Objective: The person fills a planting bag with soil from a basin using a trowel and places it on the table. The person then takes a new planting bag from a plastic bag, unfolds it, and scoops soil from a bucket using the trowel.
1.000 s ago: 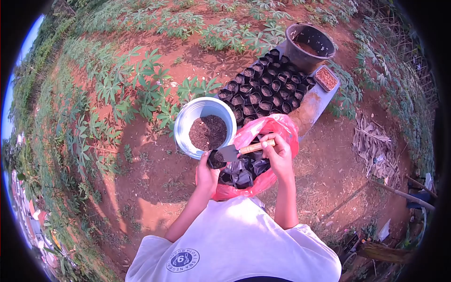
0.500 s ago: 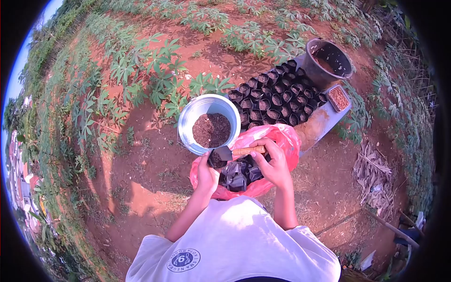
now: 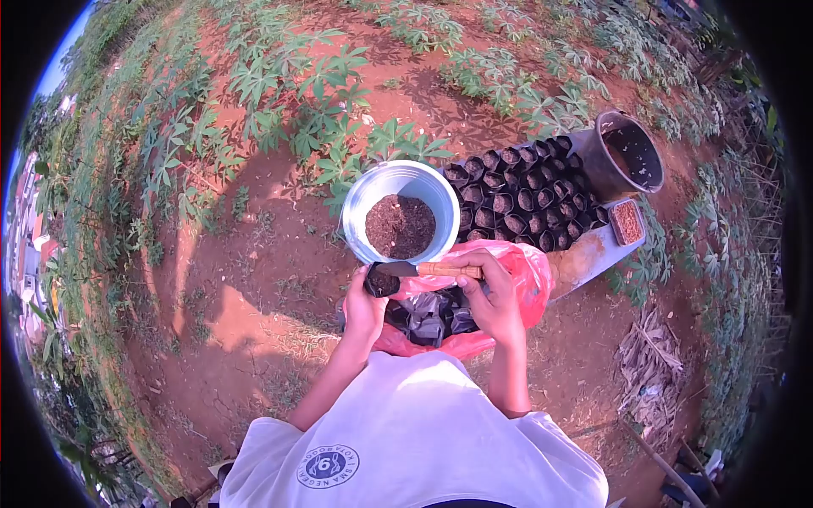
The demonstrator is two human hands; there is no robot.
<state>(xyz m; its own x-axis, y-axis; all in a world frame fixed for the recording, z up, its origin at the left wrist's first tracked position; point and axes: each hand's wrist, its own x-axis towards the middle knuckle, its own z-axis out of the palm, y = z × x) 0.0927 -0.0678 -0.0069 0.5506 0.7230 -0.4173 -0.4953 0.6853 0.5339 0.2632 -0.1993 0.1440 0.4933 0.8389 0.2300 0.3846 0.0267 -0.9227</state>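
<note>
My left hand (image 3: 364, 306) is closed around a small black seedling bag (image 3: 382, 283), its mouth facing up with dark soil inside. In my right hand (image 3: 494, 296) is a hand trowel (image 3: 449, 270), gripped by its wooden handle, its dark blade lying over the mouth of the bag. Just beyond both hands stands a light blue bucket (image 3: 354, 212) partly filled with dark soil. Below the trowel, a red plastic bag (image 3: 535, 284) lies open, with black seedling bags (image 3: 428, 318) bunched inside it.
Rows of soil-filled black bags (image 3: 525, 200) stand on a board (image 3: 584, 262) at the right. A dark bucket (image 3: 605, 157) and a small tray of reddish-brown grains (image 3: 627, 223) sit at its far end. Leafy plants (image 3: 326, 85) grow ahead; dry leaves (image 3: 650, 364) lie at right.
The view has shifted, so the buckets and board appear further right. The trowel blade has tilted flatter over the seedling bag. Both hands keep their holds.
</note>
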